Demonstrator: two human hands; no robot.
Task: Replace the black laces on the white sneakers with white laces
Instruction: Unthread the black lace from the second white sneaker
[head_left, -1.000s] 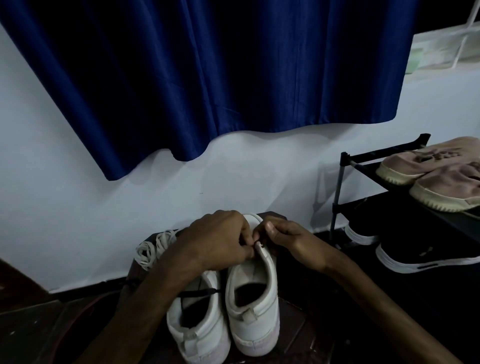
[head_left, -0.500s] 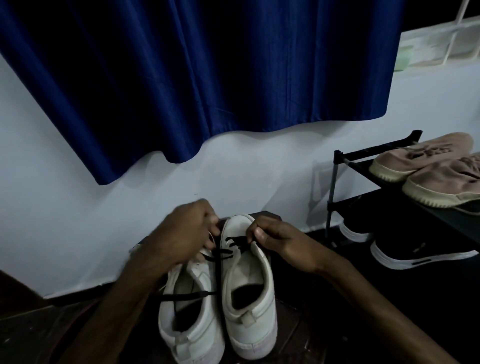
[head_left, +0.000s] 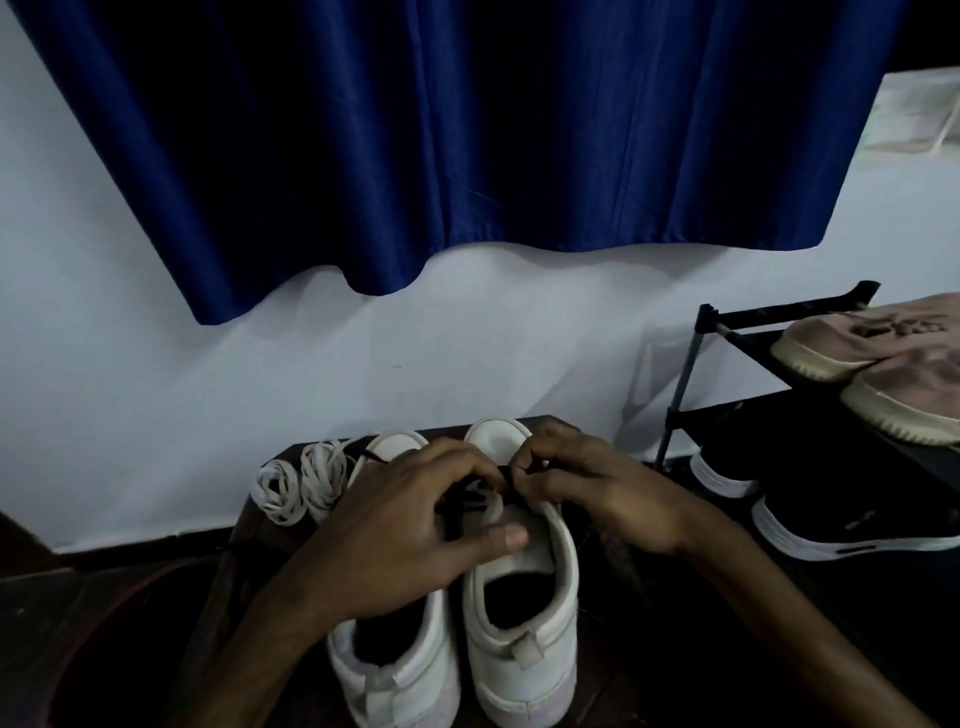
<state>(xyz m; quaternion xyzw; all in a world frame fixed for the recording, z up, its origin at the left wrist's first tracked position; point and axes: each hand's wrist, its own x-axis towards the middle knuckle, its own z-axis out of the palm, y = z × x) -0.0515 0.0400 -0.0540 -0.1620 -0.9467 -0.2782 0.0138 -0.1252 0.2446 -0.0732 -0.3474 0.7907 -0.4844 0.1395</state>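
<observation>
The light is dim, and the two hands cover most of the lacing. The left hand (head_left: 395, 525) lies across the front of the left-side white leather sneaker (head_left: 400, 670), hiding its eyelets. Its thumb rests on the tongue of the right-side white leather sneaker (head_left: 524, 639). Its fingers (head_left: 467, 462) curl down over the thin black lace (head_left: 465, 501), but I cannot tell whether they grip it. The right hand (head_left: 602, 493) has its fingers narrow, pinching the black lace near the toe of the right-side sneaker.

Both sneakers stand side by side, heels toward the camera, on a dark wooden table (head_left: 260, 540). Two coiled bundles of flat white laces (head_left: 280, 493) lie just left of the left-side sneaker's toe.

A dark blue pleated curtain (head_left: 467, 130) hangs above against the pale wall. On the right, a black metal shoe rack (head_left: 685, 374) is cut off by the frame edge. It holds blurred pink fabric shoes (head_left: 852, 343) above black shoes with white soles (head_left: 841, 519).
</observation>
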